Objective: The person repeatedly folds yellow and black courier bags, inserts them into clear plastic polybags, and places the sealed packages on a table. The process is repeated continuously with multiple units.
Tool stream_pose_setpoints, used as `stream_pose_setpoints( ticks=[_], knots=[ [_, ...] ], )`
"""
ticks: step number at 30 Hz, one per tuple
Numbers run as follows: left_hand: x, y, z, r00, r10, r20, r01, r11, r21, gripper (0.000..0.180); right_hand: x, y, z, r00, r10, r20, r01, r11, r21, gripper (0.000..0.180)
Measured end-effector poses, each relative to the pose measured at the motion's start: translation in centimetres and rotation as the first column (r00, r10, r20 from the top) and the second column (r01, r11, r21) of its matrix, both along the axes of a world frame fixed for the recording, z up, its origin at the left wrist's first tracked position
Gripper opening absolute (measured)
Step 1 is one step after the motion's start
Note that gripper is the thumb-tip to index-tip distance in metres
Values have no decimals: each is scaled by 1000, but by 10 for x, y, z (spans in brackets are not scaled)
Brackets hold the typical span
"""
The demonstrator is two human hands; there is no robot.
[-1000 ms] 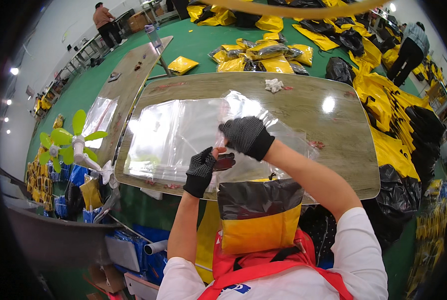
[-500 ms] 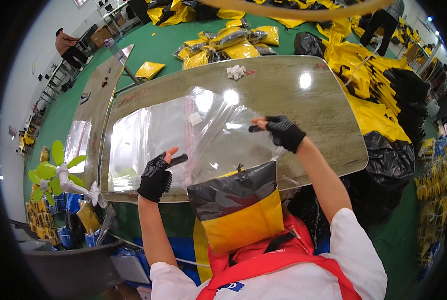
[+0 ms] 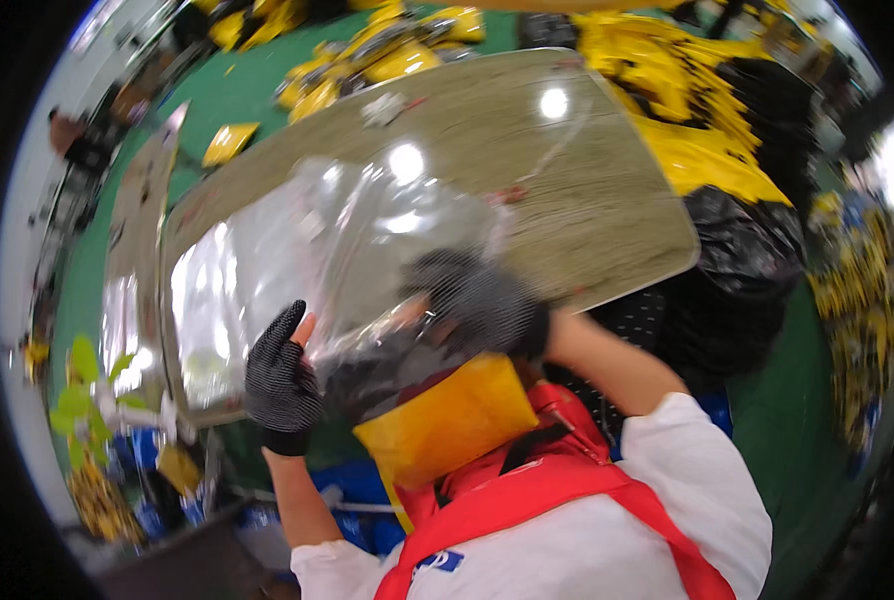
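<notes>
So the left hand was spread by the clear bags, but I couldn't tell if the blurry right hand pinched anything.

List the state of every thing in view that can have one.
Left hand: gloved, thumb and index finger apart.
Right hand: gloved, blurred; grip cannot be told.
Black-and-yellow packet: tilted, upper part blurred.
Clear plastic bags: flat, overlapping on the table.
White piece: crumpled, on the table.
Yellow packets: heaped on the floor.
Green fan: blurred; spinning or stopped cannot be told.
</notes>
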State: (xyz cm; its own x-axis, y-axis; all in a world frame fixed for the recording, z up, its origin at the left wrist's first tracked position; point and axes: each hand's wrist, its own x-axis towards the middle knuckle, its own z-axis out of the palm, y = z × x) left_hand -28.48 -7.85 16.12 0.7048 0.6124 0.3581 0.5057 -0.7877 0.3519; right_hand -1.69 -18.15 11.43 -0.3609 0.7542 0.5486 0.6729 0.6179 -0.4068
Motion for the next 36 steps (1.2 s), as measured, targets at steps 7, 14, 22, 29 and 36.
stream_pose_setpoints(
  ticks=[7, 14, 22, 29, 36],
  knots=[
    [-79, -55, -197, 722, 603, 338, -209, 657, -724, 62, 44, -79, -77, 844, -530, 83, 535, 822, -195, 49],
    [79, 24, -93, 707, 583, 400, 352, 200, -914, 54, 323, -216, -177, -320, -922, -220, 900, -223, -375, 24],
    [148, 97, 33, 657, 573, 490, 712, -260, -652, 46, 409, -186, -216, 230, -944, 239, 834, 65, -548, 41],
    [194, 65, -82, 889, 270, 369, 406, -94, -909, 64, 345, -171, 15, 309, -912, -269, 809, 401, -430, 31],
    [259, 118, -32, 892, 186, 413, 452, -421, -786, 76, 78, -205, -39, 938, 178, 298, -64, 932, -356, 37]
  ],
)
